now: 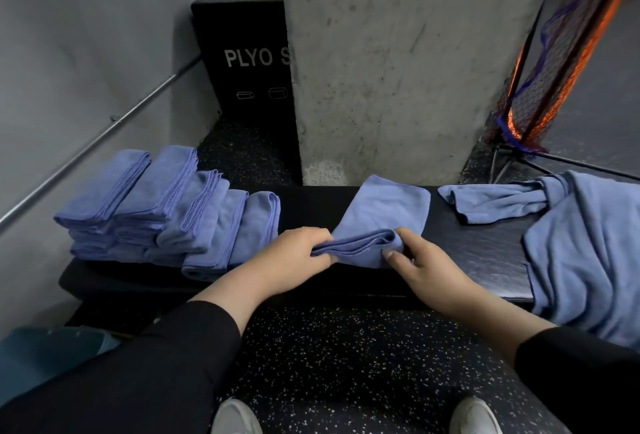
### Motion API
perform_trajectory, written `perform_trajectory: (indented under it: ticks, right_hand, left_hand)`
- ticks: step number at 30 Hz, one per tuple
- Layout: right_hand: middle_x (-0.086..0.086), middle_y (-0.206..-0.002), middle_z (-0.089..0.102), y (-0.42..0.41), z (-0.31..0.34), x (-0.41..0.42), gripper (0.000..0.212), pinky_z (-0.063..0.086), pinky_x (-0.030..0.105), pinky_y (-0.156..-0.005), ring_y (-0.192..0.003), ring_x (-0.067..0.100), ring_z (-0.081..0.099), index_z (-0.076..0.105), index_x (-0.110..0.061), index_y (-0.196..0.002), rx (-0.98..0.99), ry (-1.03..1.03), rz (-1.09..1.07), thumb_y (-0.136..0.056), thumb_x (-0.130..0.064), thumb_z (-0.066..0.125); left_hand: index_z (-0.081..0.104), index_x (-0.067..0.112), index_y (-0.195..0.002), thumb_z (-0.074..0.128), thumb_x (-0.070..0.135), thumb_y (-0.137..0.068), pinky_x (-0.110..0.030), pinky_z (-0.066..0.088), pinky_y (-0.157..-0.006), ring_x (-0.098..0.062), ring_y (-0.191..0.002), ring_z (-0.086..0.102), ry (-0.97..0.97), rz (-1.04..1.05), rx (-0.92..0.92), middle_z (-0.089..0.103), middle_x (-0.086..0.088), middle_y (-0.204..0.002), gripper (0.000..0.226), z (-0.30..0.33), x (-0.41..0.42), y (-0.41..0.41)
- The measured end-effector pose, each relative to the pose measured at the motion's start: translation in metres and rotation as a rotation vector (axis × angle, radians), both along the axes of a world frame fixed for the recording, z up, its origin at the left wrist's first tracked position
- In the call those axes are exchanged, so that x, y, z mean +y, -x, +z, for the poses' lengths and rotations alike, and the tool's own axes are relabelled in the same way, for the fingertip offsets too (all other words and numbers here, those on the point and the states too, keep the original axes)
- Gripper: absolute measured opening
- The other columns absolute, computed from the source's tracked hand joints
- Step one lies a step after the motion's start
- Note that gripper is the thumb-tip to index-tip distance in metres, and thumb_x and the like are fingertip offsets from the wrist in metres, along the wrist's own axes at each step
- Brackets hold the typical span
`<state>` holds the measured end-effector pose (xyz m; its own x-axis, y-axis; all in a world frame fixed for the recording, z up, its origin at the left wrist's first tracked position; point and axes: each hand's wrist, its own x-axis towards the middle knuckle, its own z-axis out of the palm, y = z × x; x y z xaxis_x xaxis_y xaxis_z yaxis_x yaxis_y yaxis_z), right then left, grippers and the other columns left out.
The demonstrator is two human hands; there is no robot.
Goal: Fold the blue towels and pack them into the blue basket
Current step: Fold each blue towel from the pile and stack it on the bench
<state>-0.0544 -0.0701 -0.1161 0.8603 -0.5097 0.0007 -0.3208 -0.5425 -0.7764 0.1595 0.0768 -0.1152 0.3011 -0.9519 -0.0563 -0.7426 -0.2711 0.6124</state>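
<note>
Dark bench point(485, 253), both hands' grips, left hand point(294, 253), right hand point(426, 267), pinching half-folded blue towel point(381, 215); folded towels point(162, 208) beside

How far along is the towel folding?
Partly done. A stack of folded towels sits on the bench's left end. The left hand and right hand grip one half-folded towel. Unfolded towels wait on the right. No towel visibly packed in the basket.

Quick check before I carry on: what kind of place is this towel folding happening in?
Most likely a gym. A black box lettered "PLYO" stands by a concrete pillar, the floor is speckled rubber, and a netted frame leans at the right. Both hands fold a towel on a dark padded bench.
</note>
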Motion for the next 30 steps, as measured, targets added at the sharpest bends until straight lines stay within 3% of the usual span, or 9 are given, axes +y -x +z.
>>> perform_trajectory:
  ticks: [2, 5, 10, 13, 16, 22, 26, 28, 30]
  right_hand:
    - [-0.009, -0.087, 0.068, 0.011, 0.004, 0.000, 0.010, 0.050, 0.034, -0.071, -0.072, 0.004, 0.058, 0.056, -0.033, -0.104, 0.011, -0.006, 0.023, -0.096, -0.036, 0.062]
    - [-0.020, -0.083, 0.069, 0.023, 0.010, 0.001, 0.010, 0.046, 0.020, -0.066, -0.072, -0.004, 0.058, 0.064, -0.034, -0.100, -0.037, -0.044, -0.035, -0.095, -0.025, 0.063]
    - [-0.023, -0.071, 0.066, 0.032, 0.016, -0.005, 0.013, 0.039, 0.009, -0.058, -0.063, -0.009, 0.051, 0.068, -0.026, -0.089, -0.077, -0.114, -0.155, -0.097, -0.022, 0.059]
    - [-0.016, -0.070, 0.067, 0.027, 0.009, -0.016, 0.017, 0.043, 0.018, -0.059, -0.062, -0.001, 0.053, 0.068, -0.022, -0.086, 0.003, -0.101, -0.214, -0.096, -0.033, 0.061]
    - [-0.008, -0.067, 0.065, 0.013, 0.001, -0.032, 0.031, 0.043, 0.029, -0.059, -0.059, 0.004, 0.053, 0.062, -0.018, -0.079, 0.080, -0.031, -0.271, -0.095, -0.044, 0.058]
    - [0.000, -0.075, 0.063, -0.027, -0.004, -0.059, 0.030, 0.042, 0.035, -0.062, -0.072, 0.019, 0.058, 0.053, -0.012, -0.079, 0.211, 0.094, -0.321, -0.096, -0.036, 0.051]
    - [-0.002, -0.076, 0.060, -0.042, -0.016, -0.072, 0.035, 0.039, 0.034, -0.060, -0.074, 0.023, 0.057, 0.052, -0.017, -0.076, 0.326, 0.174, -0.401, -0.094, -0.047, 0.053]
    - [-0.003, -0.077, 0.060, -0.043, -0.025, -0.075, 0.036, 0.043, 0.035, -0.063, -0.077, 0.024, 0.059, 0.053, -0.021, -0.077, 0.391, 0.212, -0.423, -0.092, -0.054, 0.053]
    - [-0.002, -0.079, 0.061, -0.044, -0.029, -0.076, 0.037, 0.045, 0.036, -0.065, -0.079, 0.025, 0.059, 0.052, -0.023, -0.078, 0.419, 0.237, -0.445, -0.090, -0.058, 0.053]
  left_hand:
    - [0.062, 0.023, -0.081, 0.065, 0.036, -0.091, -0.029, 0.045, -0.066, -0.002, -0.066, 0.052, 0.027, 0.035, 0.135, 0.061, 0.009, -0.072, 0.017, 0.011, -0.003, 0.010]
    - [0.062, 0.015, -0.078, 0.070, 0.034, -0.091, -0.021, 0.033, -0.057, -0.002, -0.058, 0.041, 0.100, 0.041, 0.219, 0.049, 0.011, -0.062, 0.024, 0.023, -0.010, 0.025]
    - [0.061, 0.004, -0.089, 0.073, 0.025, -0.087, -0.036, 0.042, -0.070, -0.008, -0.071, 0.047, -0.001, 0.004, 0.357, 0.055, 0.001, -0.075, 0.024, 0.024, -0.014, 0.031]
    - [0.064, 0.010, -0.099, 0.066, 0.041, -0.080, -0.054, 0.051, -0.090, -0.013, -0.082, 0.062, -0.091, 0.069, 0.332, 0.070, -0.006, -0.091, 0.036, 0.014, -0.016, 0.027]
    - [0.064, 0.026, -0.110, 0.060, 0.035, -0.093, -0.048, 0.055, -0.093, -0.014, -0.096, 0.070, -0.080, 0.188, 0.363, 0.073, 0.005, -0.102, 0.019, 0.009, -0.024, 0.023]
    - [0.057, 0.017, -0.101, 0.051, 0.029, -0.100, -0.043, 0.062, -0.071, -0.026, -0.081, 0.070, -0.084, 0.354, 0.273, 0.068, -0.005, -0.096, 0.014, 0.004, -0.054, 0.017]
    - [0.055, 0.018, -0.096, 0.059, 0.033, -0.096, -0.040, 0.054, -0.067, -0.023, -0.073, 0.064, -0.085, 0.436, 0.125, 0.064, -0.002, -0.085, 0.015, -0.008, -0.067, 0.008]
    - [0.052, 0.023, -0.105, 0.063, 0.035, -0.095, -0.035, 0.046, -0.061, -0.020, -0.075, 0.062, -0.082, 0.473, -0.031, 0.062, 0.002, -0.085, 0.019, -0.011, -0.068, 0.007]
    - [0.050, 0.026, -0.117, 0.062, 0.034, -0.096, -0.035, 0.047, -0.069, -0.022, -0.089, 0.061, -0.020, 0.459, -0.155, 0.059, 0.001, -0.101, 0.026, -0.012, -0.068, 0.009]
